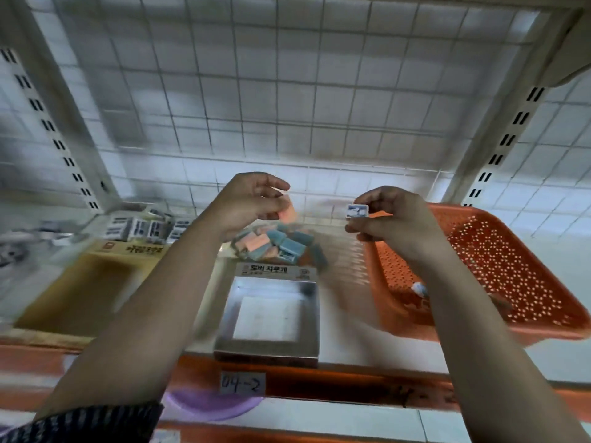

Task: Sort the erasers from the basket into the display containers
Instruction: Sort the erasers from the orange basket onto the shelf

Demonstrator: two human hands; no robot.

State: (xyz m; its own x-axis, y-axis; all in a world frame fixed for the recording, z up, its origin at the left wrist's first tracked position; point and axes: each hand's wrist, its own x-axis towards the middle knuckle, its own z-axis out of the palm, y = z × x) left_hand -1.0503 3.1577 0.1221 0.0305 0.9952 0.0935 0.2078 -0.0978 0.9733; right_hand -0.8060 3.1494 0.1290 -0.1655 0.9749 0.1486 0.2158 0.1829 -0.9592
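Pink rectangular eraser (287, 213) held in my left hand (252, 203); fingers (372, 195) of my right hand (396, 219) pinch a small blue-and-white eraser (357, 211), by the left edge of the orange perforated plastic basket (511, 266).

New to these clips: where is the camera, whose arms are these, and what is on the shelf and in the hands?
No machine here: a person works with bare hands, and the single picture comes from a camera on their head, looking forward and down at a shelf. The left hand holds a pink eraser; the right hand pinches a small white-and-blue eraser. On the right stands an orange basket. In the middle, an empty silver box sits in front of a pile of pink and blue erasers. A yellow box lies on the left. Motion blurs the picture.
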